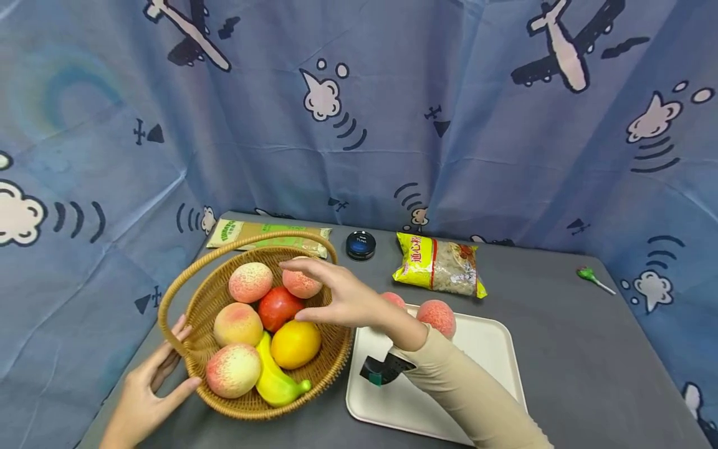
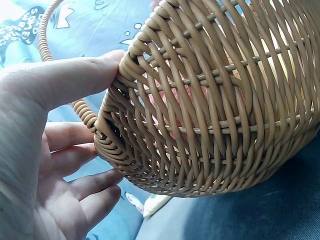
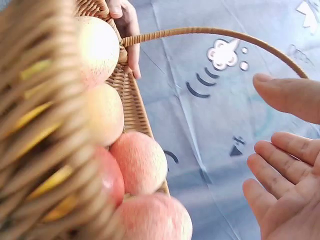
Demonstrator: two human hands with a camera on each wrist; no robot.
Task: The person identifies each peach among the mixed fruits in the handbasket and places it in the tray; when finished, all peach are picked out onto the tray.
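Observation:
A wicker basket (image 1: 331, 368) holds several peaches (image 1: 250, 282), a red fruit (image 1: 275, 310), a yellow lemon-like fruit (image 1: 296, 345) and a banana (image 1: 275, 383). At its left side, my left hand (image 1: 147, 380) touches the rim near the handle base. In the left wrist view the thumb rests on the rim (image 2: 131, 65), with the other fingers loosely extended beside the handle. My right hand (image 1: 342, 298) hovers over the basket's right part, thumb and fingers apart, holding nothing. It partly covers one peach (image 1: 300, 284). The right wrist view shows its palm bare.
To the basket's right lies a white tray (image 1: 499, 368) with two peaches (image 1: 437, 318) near its back edge, partly under my right forearm. Behind stand a yellow pasta bag (image 1: 440, 265), a round dark tin (image 1: 361, 245) and a flat green-and-beige packet (image 1: 238, 232). A green lollipop (image 1: 594, 279) lies far right.

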